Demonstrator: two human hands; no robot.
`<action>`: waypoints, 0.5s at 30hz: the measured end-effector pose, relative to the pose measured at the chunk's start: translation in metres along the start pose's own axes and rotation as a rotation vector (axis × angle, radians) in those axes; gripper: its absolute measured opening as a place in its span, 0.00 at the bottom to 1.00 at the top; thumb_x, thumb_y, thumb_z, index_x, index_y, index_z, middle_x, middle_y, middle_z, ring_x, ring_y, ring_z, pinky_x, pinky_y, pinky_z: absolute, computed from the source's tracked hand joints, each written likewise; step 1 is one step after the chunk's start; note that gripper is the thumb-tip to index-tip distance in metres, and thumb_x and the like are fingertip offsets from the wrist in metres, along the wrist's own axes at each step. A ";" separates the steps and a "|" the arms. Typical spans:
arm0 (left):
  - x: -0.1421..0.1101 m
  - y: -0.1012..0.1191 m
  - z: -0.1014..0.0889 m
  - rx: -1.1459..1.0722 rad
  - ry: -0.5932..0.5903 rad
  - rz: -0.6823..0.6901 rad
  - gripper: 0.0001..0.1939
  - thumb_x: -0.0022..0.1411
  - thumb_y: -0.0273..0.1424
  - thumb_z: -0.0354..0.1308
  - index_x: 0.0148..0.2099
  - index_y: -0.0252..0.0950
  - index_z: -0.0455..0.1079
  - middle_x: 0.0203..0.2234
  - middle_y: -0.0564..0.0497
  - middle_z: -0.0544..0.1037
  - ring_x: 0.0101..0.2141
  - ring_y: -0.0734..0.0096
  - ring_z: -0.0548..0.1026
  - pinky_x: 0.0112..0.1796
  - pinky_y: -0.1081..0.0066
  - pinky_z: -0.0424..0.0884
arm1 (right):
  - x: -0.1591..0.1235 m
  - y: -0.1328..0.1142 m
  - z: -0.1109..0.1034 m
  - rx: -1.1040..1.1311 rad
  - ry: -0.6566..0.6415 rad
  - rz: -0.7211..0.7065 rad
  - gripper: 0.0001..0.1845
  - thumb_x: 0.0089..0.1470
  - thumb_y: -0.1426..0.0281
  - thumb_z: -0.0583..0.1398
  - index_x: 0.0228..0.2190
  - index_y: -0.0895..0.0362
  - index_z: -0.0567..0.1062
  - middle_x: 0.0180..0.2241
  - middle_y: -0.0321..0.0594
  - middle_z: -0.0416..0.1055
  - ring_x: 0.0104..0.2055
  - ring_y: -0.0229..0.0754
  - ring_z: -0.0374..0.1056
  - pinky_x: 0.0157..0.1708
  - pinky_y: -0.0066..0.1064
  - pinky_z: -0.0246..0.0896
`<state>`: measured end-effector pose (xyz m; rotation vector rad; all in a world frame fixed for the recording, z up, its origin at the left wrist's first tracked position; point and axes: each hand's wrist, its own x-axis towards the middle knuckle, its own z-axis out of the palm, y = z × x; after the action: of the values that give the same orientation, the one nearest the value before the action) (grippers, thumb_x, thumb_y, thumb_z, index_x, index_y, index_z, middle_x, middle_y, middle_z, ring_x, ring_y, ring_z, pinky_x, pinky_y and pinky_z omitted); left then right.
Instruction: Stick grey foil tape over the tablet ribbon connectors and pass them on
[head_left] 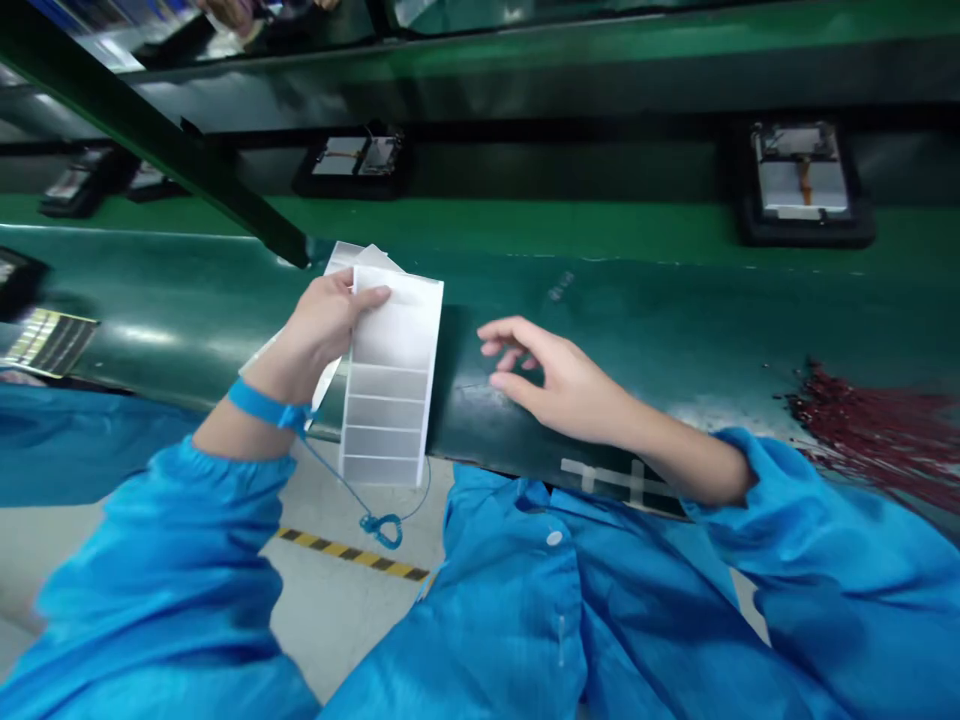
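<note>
My left hand (334, 315) grips a white sheet of labels (390, 380) near its top left corner, thumb on the front. Rows divided by pale lines run across the lower half of the sheet, which hangs past the bench edge. More white sheets (367, 256) lie on the bench behind it. A blue wrist strap (262, 402) with a coiled cord (382, 528) is on my left wrist. Right of the sheet, my right hand (540, 375) hovers over the green bench top (675, 310), fingers curved and apart, holding nothing.
Black trays (802, 228) with opened electronic devices (804, 175) sit along the line behind the bench. A green post (180, 150) slants in at left. Dark red wires (877, 430) lie in a bundle at right. Striped strips (51, 340) lie at far left.
</note>
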<state>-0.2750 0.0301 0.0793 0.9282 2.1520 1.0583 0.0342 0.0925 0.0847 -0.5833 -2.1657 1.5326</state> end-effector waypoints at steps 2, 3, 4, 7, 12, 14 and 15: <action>0.039 -0.005 -0.005 0.128 0.093 0.003 0.30 0.57 0.32 0.75 0.57 0.25 0.70 0.48 0.40 0.80 0.46 0.57 0.78 0.52 0.54 0.78 | -0.021 0.000 -0.017 -0.074 -0.072 0.000 0.13 0.64 0.72 0.60 0.50 0.56 0.75 0.46 0.43 0.80 0.43 0.41 0.76 0.46 0.36 0.69; 0.056 -0.004 -0.008 0.195 0.161 0.033 0.37 0.55 0.31 0.76 0.62 0.23 0.66 0.55 0.38 0.76 0.52 0.55 0.75 0.58 0.51 0.74 | -0.034 0.000 -0.026 -0.116 -0.100 0.015 0.10 0.65 0.72 0.59 0.48 0.55 0.76 0.45 0.41 0.81 0.43 0.41 0.77 0.47 0.37 0.69; 0.073 0.000 -0.012 0.262 0.229 0.072 0.43 0.55 0.31 0.76 0.66 0.22 0.62 0.61 0.37 0.71 0.58 0.55 0.71 0.64 0.51 0.67 | -0.047 0.002 -0.033 -0.158 -0.125 0.050 0.09 0.66 0.71 0.59 0.47 0.54 0.77 0.44 0.40 0.81 0.44 0.41 0.77 0.48 0.37 0.69; 0.125 0.021 -0.022 0.422 0.340 0.148 0.42 0.61 0.33 0.73 0.69 0.22 0.58 0.71 0.38 0.56 0.70 0.51 0.52 0.73 0.48 0.45 | -0.084 0.014 -0.045 -0.194 -0.105 0.227 0.10 0.70 0.66 0.57 0.46 0.51 0.79 0.43 0.40 0.82 0.44 0.42 0.79 0.45 0.36 0.71; 0.201 0.054 -0.038 0.549 0.263 0.012 0.26 0.66 0.36 0.70 0.53 0.18 0.70 0.61 0.36 0.71 0.68 0.46 0.61 0.70 0.35 0.49 | -0.117 0.038 -0.046 -0.082 0.025 0.438 0.14 0.71 0.59 0.56 0.44 0.49 0.80 0.42 0.39 0.82 0.44 0.42 0.80 0.44 0.32 0.73; 0.215 0.071 -0.032 0.557 0.165 0.070 0.24 0.69 0.40 0.67 0.57 0.24 0.72 0.57 0.39 0.74 0.61 0.51 0.72 0.64 0.41 0.66 | -0.120 0.043 -0.048 -0.042 0.079 0.489 0.14 0.71 0.59 0.56 0.43 0.50 0.80 0.43 0.40 0.82 0.45 0.41 0.80 0.44 0.31 0.73; 0.219 0.082 -0.021 0.545 0.093 0.147 0.24 0.70 0.41 0.66 0.59 0.29 0.72 0.57 0.40 0.75 0.58 0.53 0.75 0.60 0.45 0.73 | -0.119 0.044 -0.049 -0.021 0.128 0.514 0.14 0.71 0.59 0.57 0.43 0.50 0.80 0.42 0.40 0.82 0.44 0.41 0.79 0.44 0.30 0.73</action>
<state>-0.3952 0.2281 0.1195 1.3162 2.5391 0.5854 0.1635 0.0766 0.0465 -1.2852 -2.0309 1.6582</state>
